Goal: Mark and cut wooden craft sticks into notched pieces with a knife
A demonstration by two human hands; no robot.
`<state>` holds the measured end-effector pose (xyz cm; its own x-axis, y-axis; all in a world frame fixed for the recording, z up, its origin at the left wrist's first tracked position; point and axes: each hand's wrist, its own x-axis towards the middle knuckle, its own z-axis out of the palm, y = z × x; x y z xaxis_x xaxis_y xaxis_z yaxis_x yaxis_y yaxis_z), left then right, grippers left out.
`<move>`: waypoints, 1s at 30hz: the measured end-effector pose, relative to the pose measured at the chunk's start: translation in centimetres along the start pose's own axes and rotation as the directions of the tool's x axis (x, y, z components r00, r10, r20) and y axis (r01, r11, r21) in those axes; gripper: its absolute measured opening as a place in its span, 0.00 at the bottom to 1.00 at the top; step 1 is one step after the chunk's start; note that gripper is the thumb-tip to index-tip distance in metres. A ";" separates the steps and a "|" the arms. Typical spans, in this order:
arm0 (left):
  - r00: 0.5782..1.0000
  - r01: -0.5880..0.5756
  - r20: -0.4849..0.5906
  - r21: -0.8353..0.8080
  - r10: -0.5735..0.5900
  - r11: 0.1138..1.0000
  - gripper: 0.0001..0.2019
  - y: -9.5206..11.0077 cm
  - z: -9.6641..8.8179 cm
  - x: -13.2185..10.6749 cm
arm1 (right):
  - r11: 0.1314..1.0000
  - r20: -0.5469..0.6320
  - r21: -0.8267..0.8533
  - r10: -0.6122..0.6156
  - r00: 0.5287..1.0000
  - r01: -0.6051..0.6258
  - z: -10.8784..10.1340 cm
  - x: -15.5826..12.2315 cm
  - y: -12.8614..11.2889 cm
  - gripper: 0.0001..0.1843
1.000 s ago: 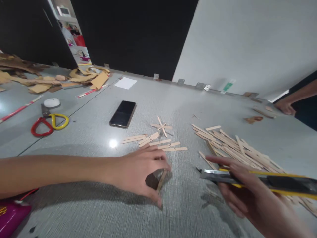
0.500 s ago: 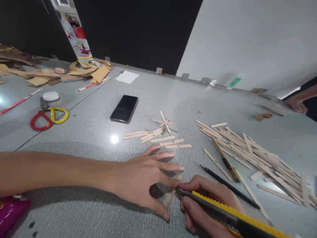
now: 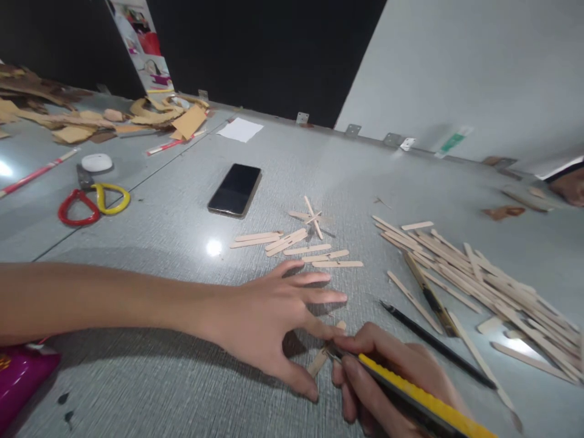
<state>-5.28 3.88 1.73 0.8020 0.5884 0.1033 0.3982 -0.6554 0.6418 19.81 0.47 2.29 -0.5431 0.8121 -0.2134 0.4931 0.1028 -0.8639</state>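
My left hand (image 3: pixel 269 322) lies palm down with its fingers spread. Its index finger and thumb press a wooden craft stick (image 3: pixel 318 363) against the table. In my right hand (image 3: pixel 387 374) is a yellow and black utility knife (image 3: pixel 424 398), its blade end on that stick close to my left index fingertip. The blade tip is partly hidden by my fingers. Beyond my left hand several short craft sticks (image 3: pixel 308 249) lie in a loose row, some with small notches. Behind them is a star of crossed sticks (image 3: pixel 314 217).
To the right lie a pile of craft sticks (image 3: pixel 483 286), a black pen-like tool (image 3: pixel 438 344) and a gold and black cutter (image 3: pixel 431 295). A phone (image 3: pixel 235 190), scissors (image 3: pixel 93 201), white case (image 3: pixel 97 162), paper (image 3: pixel 240 129), scraps (image 3: pixel 182 118) and magenta packet (image 3: pixel 25 380) are leftward.
The view has shifted slightly, so the table items appear farther right and higher. My knife hand stays at the stick with only a small shift. Less of another person's hand shows at the right edge.
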 end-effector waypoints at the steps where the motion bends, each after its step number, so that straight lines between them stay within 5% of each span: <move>1: 1.000 0.003 0.005 -0.003 -0.003 1.000 0.35 0.0 0.0 0.0 | 1.000 0.010 0.020 0.020 1.000 -0.020 0.0 0.0 0.1 0.18; 19: 1.000 0.008 0.029 0.026 -0.008 1.000 0.34 0.0 -0.3 0.1 | 0.999 -0.006 -0.035 -0.023 1.000 0.023 0.2 0.5 -1.2 0.16; 26: 1.000 -0.005 -0.013 0.009 0.005 1.000 0.33 -0.2 0.1 0.1 | 0.919 -0.068 -0.329 -0.254 0.965 0.218 -0.1 0.4 -1.0 0.08; 30: 1.000 -0.022 -0.003 0.029 0.022 0.999 0.35 -0.2 0.0 0.2 | 0.877 -0.020 -0.344 -0.364 0.931 0.336 -0.3 0.7 -0.2 0.05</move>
<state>-5.24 4.14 1.65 0.8092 0.5753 0.1192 0.3937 -0.6816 0.6168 19.47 1.17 2.47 -0.6718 0.7301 0.1250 0.4838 0.5603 -0.6723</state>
